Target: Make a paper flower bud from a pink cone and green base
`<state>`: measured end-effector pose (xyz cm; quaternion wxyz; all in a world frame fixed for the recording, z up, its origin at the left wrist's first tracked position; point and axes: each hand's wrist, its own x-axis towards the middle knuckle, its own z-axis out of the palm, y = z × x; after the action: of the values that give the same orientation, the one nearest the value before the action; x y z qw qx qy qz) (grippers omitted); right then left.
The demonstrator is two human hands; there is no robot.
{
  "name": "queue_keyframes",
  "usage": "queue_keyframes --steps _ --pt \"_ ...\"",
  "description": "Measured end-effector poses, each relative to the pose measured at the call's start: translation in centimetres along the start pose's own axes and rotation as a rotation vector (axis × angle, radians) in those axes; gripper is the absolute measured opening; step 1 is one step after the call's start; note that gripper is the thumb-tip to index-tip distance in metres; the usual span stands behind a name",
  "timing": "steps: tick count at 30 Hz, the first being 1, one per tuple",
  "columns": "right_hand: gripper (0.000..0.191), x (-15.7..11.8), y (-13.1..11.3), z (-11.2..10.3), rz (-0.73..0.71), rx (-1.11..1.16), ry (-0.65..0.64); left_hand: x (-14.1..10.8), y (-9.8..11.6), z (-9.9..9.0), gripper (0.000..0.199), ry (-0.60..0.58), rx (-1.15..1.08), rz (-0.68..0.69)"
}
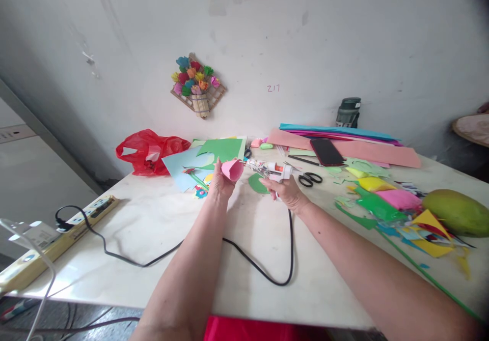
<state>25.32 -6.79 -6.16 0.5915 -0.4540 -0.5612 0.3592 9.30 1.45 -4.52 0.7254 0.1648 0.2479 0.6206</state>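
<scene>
My left hand [222,184] is closed around a pink paper cone [231,170], rolled so that its wide mouth faces toward me. In my right hand [284,191] is a white hot glue gun [269,168] with a colourful pattern, its nozzle pointing left close to the cone's edge. Whether the nozzle touches the paper I cannot tell. An orange part shows on the gun's body, and its black cord [291,249] hangs from the handle and runs across the table. Behind and below the gun lies a rounded green paper piece [259,183].
A power strip [82,224] stands at the left edge. Black scissors [310,179], a phone [326,151], coloured paper sheets [382,152], scraps and clay packs [399,198] and a green mango-like fruit [456,212] lie right. A red plastic bag [151,150] sits back left.
</scene>
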Motion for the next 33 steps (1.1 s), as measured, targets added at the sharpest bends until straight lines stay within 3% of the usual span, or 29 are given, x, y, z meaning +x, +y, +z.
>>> queue_keyframes --steps 20,33 --pt "0.026 -0.26 -0.34 0.38 -0.001 -0.021 -0.095 0.38 -0.21 -0.14 0.024 -0.025 0.041 0.012" --pt "0.022 -0.14 -0.64 0.4 -0.019 -0.038 -0.05 0.32 -0.26 -0.11 0.024 -0.031 0.051 0.013"
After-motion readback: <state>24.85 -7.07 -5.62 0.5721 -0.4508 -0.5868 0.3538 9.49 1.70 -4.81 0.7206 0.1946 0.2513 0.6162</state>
